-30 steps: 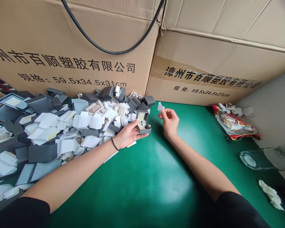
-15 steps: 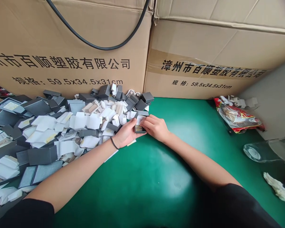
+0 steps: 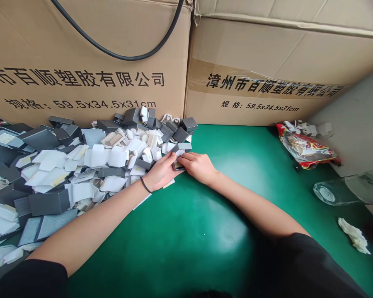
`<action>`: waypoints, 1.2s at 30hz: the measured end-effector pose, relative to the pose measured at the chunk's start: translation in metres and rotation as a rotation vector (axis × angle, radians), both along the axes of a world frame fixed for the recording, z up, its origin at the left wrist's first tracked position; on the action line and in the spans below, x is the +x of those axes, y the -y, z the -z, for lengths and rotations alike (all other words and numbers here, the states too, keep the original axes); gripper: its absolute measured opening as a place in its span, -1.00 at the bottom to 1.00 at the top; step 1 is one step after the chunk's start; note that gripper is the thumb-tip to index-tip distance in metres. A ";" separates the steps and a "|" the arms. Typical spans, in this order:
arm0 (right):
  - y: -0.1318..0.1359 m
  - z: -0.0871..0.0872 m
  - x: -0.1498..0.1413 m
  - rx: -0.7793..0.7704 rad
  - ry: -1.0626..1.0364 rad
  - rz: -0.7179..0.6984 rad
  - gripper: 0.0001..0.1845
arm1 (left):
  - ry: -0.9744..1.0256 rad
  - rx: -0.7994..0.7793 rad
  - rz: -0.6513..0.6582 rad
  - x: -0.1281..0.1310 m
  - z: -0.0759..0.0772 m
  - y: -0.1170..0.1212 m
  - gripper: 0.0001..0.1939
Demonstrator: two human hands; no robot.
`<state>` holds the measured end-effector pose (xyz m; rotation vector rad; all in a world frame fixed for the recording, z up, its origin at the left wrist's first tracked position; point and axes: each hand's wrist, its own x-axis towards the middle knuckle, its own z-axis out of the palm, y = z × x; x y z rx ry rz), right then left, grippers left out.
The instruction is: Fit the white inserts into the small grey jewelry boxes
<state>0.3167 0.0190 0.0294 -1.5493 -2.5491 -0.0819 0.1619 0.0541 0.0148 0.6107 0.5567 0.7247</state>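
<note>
A small open grey hinged box [image 3: 180, 148] is held between both hands at the right edge of a pile of boxes. My left hand [image 3: 161, 171] cradles it from below and the left, fingers curled round its base. My right hand [image 3: 198, 166] comes in from the right with its fingertips pressed into the box's open inside, where a small white insert shows between the fingers. Most of the box is hidden by the fingers. A black band sits on my left wrist.
A heap of grey boxes and white inserts [image 3: 81, 161] covers the left of the green table [image 3: 205, 231]. Two big cardboard cartons [image 3: 261, 70] wall the back. A red snack bag [image 3: 304, 149], a clear bottle lying down [image 3: 345, 192] and crumpled paper [image 3: 354, 240] lie at the right.
One second ago my right hand held a small white insert up, apart from the box. It has come down to the box and now presses inside it; the left hand kept its hold.
</note>
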 end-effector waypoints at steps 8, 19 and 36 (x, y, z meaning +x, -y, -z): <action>0.000 -0.001 -0.002 -0.032 0.014 -0.002 -0.70 | -0.061 0.013 -0.021 0.000 0.000 0.001 -0.88; -0.002 0.028 0.010 0.319 -0.222 0.046 -0.64 | -0.056 0.003 -0.025 0.001 -0.007 0.003 -0.91; 0.000 0.022 -0.001 0.230 -0.227 0.148 -0.62 | -0.014 -0.051 -0.032 0.001 -0.009 0.003 -0.89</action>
